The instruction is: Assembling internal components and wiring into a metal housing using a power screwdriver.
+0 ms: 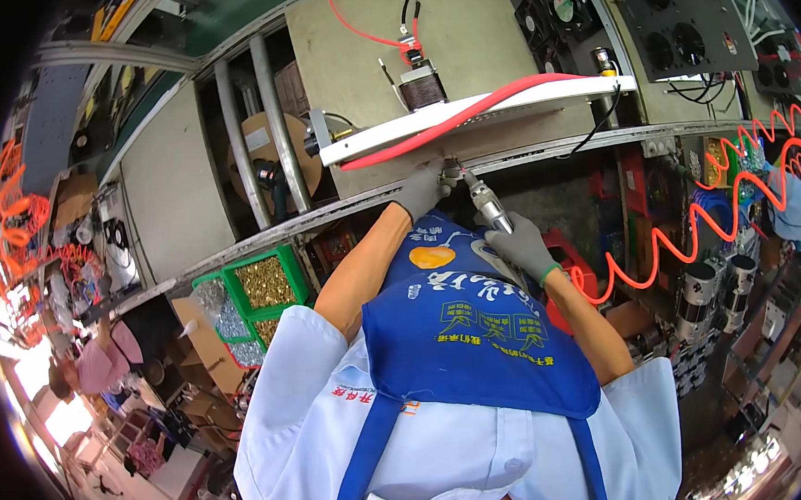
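My right hand (521, 246), in a grey glove, grips a silver pneumatic screwdriver (488, 205) that points up at the underside edge of a long white metal bar (520, 100). My left hand (424, 190), also in a grey glove, is at the tool's tip with its fingers pinched around the bit, right by the bar. Whether a screw sits between those fingers is too small to tell. A red hose (452, 121) lies along the bar. My blue apron (472, 338) and white shirt fill the lower middle.
Green bins of small brass parts (263, 283) stand at my left. A red coiled air hose (696, 220) stretches to the right. A small motor with red and black wires (422, 86) and black fan panels (681, 7) lie on the bench. Other people work at the far left (92, 360) and right (797, 208).
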A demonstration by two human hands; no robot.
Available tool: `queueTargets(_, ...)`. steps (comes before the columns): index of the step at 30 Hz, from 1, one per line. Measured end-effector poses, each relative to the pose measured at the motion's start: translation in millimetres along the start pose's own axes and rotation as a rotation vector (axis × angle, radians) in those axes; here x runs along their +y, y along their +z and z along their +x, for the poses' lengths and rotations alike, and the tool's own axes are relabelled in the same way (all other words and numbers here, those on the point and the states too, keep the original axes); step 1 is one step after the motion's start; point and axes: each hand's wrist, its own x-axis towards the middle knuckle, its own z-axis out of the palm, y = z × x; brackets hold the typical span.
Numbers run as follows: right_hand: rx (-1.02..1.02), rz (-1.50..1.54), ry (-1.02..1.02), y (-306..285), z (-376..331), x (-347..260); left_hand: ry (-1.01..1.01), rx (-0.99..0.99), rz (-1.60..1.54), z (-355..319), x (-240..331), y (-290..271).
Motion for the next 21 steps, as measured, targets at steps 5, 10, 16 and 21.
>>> queueTargets(5, 0.069, 0.056, 0.073, 19.5, 12.4, -21.5, 0.236, 0.082, 0.81, 39.1, -65.0, -57.9)
queueTargets(10, 0.145, 0.099, 0.136, 34.5, 19.5, -24.2, 0.28, -0.068, 1.304, 56.2, -59.4, -71.7)
queueTargets(16, 0.172, 0.058, 0.189, 32.5, 13.8, -53.0, -0.146, -0.154, -0.511, 20.8, -86.2, -160.9)
queueTargets(21, 0.164, 0.035, 0.213, 30.4, 9.9, -64.5, -0.384, 0.252, -0.692, 17.4, -55.4, -294.2)
